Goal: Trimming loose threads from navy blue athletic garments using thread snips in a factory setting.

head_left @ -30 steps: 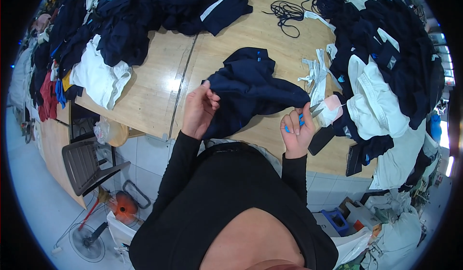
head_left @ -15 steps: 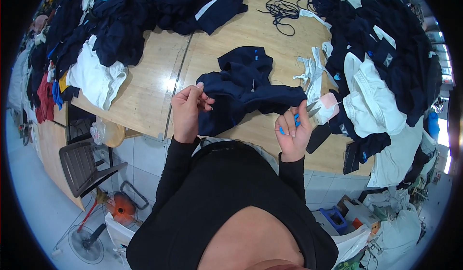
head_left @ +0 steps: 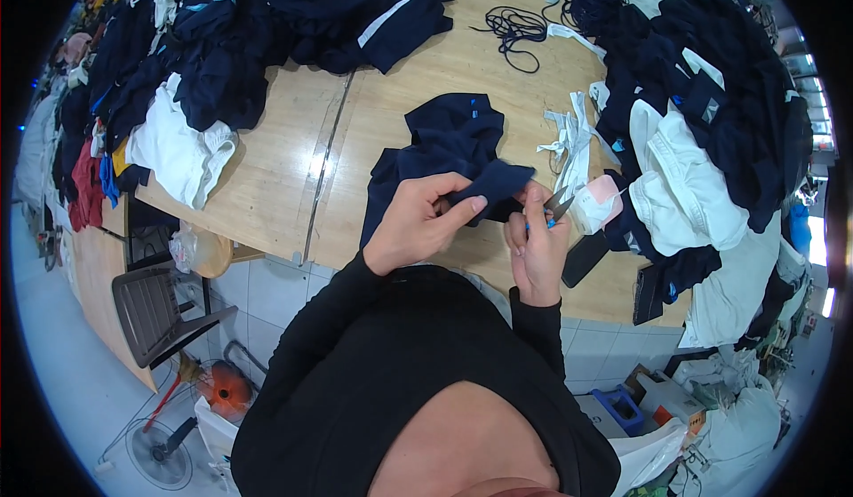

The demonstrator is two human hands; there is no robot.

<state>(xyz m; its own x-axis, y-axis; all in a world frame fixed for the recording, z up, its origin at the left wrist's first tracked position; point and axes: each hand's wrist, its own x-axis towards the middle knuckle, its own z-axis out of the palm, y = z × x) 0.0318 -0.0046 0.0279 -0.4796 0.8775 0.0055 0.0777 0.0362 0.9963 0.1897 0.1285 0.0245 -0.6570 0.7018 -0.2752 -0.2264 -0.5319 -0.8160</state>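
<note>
A navy garment (head_left: 444,142) lies bunched on the wooden table in front of me, one part of it raised between my hands. My left hand (head_left: 425,222) grips that raised part, its thumb pressed on the cloth. At the cloth's right end, my right hand (head_left: 538,250) has its thumb and finger together. Small scissors (head_left: 558,202) with blue handles are held in that right hand, the blades pointing up and to the right. My left hand and the raised fold hide part of the garment.
White strips (head_left: 576,146) and a pink-and-white piece (head_left: 599,200) lie right of the garment, beside a dark flat rectangular thing (head_left: 585,259). Piles of navy clothes (head_left: 702,71) and white clothes (head_left: 178,146) line both sides. Black cords (head_left: 520,33) are at the back.
My left hand has moved right along the garment, toward my right hand. The cloth stretched between them is now folded up and shorter. The right hand still holds the scissors.
</note>
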